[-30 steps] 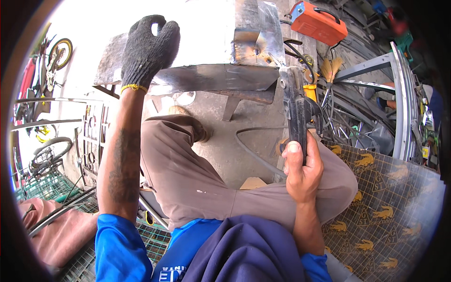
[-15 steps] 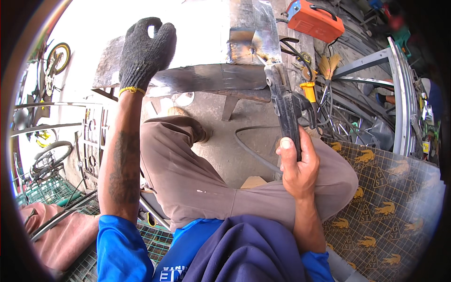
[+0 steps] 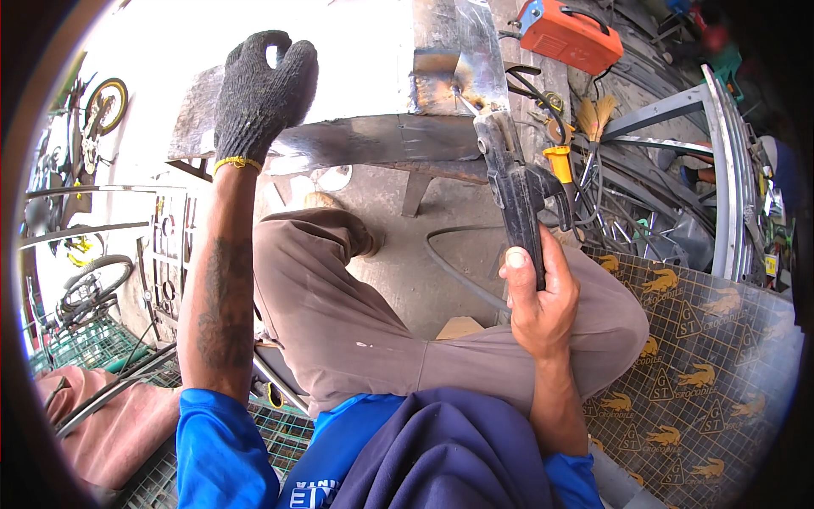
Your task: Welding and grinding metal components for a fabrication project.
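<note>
Knit-gloved left hand (image 3: 261,93) flat on sheet metal (image 3: 373,140); bare right hand (image 3: 539,299) gripping electrode holder (image 3: 515,187).

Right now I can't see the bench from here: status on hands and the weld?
Left hand, gloved, pressing the metal sheet. Right hand gripping the electrode holder, rod tip at the scorched seam. Cables crowd the right.

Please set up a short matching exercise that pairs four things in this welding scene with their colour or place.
Things:
1. left hand
2. right hand
3. welding machine
4. metal sheet

Descriptions:
A. orange, at the top right
B. bare, gripping the dark electrode holder
C. in a dark knit glove, pressed on the sheet
D. grey, with a scorched spot near the rod tip

Pairs: 1-C, 2-B, 3-A, 4-D
</note>
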`<state>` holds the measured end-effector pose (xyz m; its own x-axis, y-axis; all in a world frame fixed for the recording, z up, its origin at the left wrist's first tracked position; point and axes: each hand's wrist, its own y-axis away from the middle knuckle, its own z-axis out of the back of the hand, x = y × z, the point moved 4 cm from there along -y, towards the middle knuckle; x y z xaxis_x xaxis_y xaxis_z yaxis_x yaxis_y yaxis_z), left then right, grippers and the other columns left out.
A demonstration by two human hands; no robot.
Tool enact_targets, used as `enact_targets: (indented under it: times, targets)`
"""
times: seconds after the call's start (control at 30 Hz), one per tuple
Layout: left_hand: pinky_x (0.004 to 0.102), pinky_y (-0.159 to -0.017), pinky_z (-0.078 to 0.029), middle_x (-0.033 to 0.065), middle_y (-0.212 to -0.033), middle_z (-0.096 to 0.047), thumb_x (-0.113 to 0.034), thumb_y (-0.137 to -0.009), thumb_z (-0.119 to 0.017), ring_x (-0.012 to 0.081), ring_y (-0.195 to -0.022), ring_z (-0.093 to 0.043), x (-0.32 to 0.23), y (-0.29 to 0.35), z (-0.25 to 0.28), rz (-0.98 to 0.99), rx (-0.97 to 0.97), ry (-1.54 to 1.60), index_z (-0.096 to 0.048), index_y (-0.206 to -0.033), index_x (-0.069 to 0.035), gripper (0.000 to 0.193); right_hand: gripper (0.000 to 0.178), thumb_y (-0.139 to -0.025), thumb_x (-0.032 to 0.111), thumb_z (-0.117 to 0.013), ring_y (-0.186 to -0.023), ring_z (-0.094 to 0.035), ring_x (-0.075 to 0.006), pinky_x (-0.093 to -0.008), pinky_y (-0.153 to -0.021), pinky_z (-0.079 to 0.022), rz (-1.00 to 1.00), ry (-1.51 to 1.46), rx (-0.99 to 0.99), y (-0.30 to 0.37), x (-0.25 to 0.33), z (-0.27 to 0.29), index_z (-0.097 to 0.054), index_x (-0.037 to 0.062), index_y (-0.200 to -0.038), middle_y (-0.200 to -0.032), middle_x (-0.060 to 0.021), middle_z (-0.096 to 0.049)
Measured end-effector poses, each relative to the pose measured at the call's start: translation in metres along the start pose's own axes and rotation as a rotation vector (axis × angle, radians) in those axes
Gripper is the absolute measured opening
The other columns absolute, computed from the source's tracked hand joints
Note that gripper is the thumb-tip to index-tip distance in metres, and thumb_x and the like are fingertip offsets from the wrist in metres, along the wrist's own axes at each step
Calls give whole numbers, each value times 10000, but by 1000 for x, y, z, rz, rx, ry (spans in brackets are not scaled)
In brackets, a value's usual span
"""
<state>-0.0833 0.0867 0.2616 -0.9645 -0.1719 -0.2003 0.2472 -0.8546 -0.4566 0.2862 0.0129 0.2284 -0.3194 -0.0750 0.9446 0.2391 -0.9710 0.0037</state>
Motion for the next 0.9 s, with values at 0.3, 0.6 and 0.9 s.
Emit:
enact_targets:
  times: [0.3,0.6,0.9]
  targets:
    - [452,-991,-474,219,-1169,-650,-442,-886,-624,390,-1169,-588,19,-1,-9,182,-18,47,-650,-1190,-44,502,432,-973,214,-680,-754,-661,-173,-326,-685,-531,12,48,-6,0,-1,2,-590,-72,-1284,-901,-139,-700]
    - [481,-906,-521,183,-1157,-667,-319,-885,-668,395,-1102,-622,1,0,-7,-231,-54,-237,-667,-1091,-183,247,426,-987,172,-652,-696,-584,-104,-275,-631,-495,16,-44,-7,1,4,5,-563,-80,-1320,-858,-65,-658]
    - [494,-1086,-388,184,-1400,-564,-514,-965,-532,358,-1332,-478,40,-9,5,48,-17,232,-669,-1263,-111,519,403,-979,143,-651,-712,-580,-83,-258,-633,-486,25,-75,-53,4,10,8,-579,-87,-1302,-865,-58,-659]
